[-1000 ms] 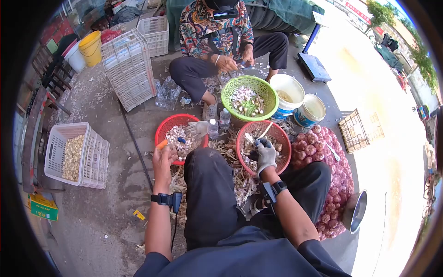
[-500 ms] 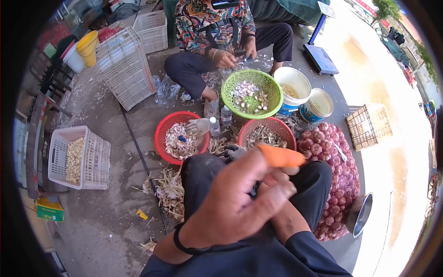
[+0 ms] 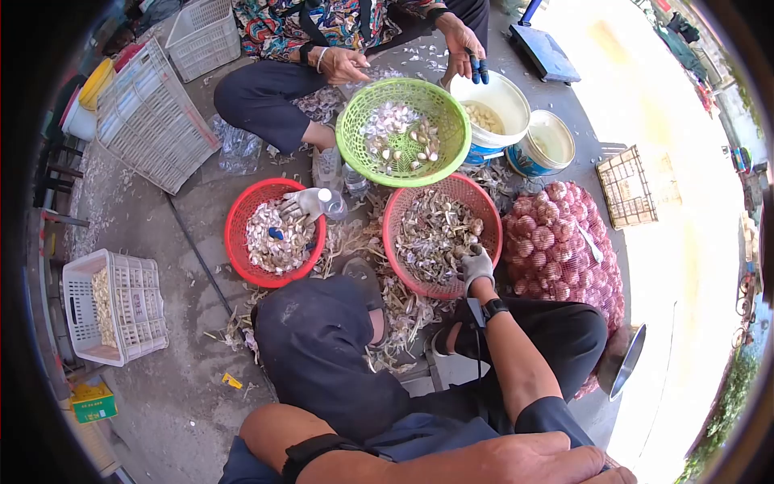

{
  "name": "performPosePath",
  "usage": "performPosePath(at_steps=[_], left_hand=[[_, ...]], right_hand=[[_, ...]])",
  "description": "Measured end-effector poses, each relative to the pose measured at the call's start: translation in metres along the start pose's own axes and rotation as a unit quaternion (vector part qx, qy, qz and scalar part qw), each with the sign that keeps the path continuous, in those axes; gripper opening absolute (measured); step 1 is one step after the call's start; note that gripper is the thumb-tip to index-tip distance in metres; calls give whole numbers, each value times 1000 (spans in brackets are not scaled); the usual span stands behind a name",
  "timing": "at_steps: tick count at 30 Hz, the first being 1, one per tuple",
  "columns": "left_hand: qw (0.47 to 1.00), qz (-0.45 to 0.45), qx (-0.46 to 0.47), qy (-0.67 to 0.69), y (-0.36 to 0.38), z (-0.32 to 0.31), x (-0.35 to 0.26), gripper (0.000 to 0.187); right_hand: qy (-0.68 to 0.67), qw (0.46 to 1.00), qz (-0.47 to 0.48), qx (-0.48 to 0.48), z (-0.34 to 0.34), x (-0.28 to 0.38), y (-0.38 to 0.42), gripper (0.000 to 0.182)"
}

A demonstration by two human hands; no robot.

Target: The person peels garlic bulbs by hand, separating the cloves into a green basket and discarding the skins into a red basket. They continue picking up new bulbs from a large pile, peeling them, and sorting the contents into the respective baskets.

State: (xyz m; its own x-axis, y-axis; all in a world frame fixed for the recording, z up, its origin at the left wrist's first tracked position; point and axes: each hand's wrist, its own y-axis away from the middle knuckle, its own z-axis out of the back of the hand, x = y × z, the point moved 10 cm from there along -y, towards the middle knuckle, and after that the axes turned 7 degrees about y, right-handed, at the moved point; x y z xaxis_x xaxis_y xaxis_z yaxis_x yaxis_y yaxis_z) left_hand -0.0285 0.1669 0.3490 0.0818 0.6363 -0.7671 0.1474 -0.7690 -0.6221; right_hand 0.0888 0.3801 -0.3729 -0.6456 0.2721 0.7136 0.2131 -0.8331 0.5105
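Note:
My right hand (image 3: 476, 269), in a pale glove, reaches over the right rim of the red basket (image 3: 390, 234) with its fingers closed round a garlic bulb (image 3: 476, 250). Loose garlic and dry stalks (image 3: 431, 238) fill that basket. My bare left hand (image 3: 536, 461) lies low at the bottom edge, over my lap by my right sleeve; its fingertips are cut off, so its grip cannot be made out. Another red basket (image 3: 236, 262) on the left holds garlic cloves (image 3: 274, 246) and an empty glove (image 3: 301, 205), beside a clear bottle (image 3: 332, 203).
Across from me a person's hands (image 3: 343, 66) are over a green basket (image 3: 347, 153) of cloves. White buckets (image 3: 516, 109), a net sack of garlic (image 3: 556, 242), a metal bowl (image 3: 622, 361), crates (image 3: 133, 302) and a scale (image 3: 544, 52) stand around.
My left hand has dropped from the middle to the bottom right. My right hand now shows clearly at the red basket. The view has shifted, and the other person's hands have moved apart.

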Motion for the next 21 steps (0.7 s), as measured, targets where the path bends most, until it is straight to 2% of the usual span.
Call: performPosePath(at_steps=[1,2,3,5,6,7,8,9,10,13,14,17,18,21], left_hand=[[1000,-15,-2,9,-1,8,8,39],[998,-24,34,43,0,16,18,48],[995,-7,72,67,-1,30,31,46],[968,146,202,35,6,68,86,41],[956,227,185,-6,12,95,112,39],[953,296,32,-65,24,136,137,32],[920,363,-113,-91,43,176,161,27],[927,304,-178,-125,45,204,171,22],[905,337,-224,-128,59,228,184,25],[888,354,-259,-137,68,250,193,28],[889,360,-247,-139,66,246,193,28],[886,386,-239,-94,69,234,204,28],[881,401,-219,-119,67,231,206,27],[880,422,-186,-115,71,227,218,31]], right_hand=[[2,1000,-6,-4,4,-7,-7,47],[9,1000,-7,-11,9,-13,-15,47],[16,1000,-8,-18,12,-27,-27,47],[117,991,0,-60,35,-18,-25,41],[127,990,19,-59,33,-30,-37,35],[92,996,3,-21,26,-39,-44,32],[58,998,-16,16,19,-48,-50,30],[137,990,15,19,24,-29,-42,30],[180,979,-30,91,23,3,-25,32],[289,953,-3,88,6,17,-27,42],[326,942,-25,79,3,16,-25,49],[351,931,-82,51,3,55,7,55],[380,920,-83,52,1,55,8,57],[332,942,-50,7,4,65,15,52]])
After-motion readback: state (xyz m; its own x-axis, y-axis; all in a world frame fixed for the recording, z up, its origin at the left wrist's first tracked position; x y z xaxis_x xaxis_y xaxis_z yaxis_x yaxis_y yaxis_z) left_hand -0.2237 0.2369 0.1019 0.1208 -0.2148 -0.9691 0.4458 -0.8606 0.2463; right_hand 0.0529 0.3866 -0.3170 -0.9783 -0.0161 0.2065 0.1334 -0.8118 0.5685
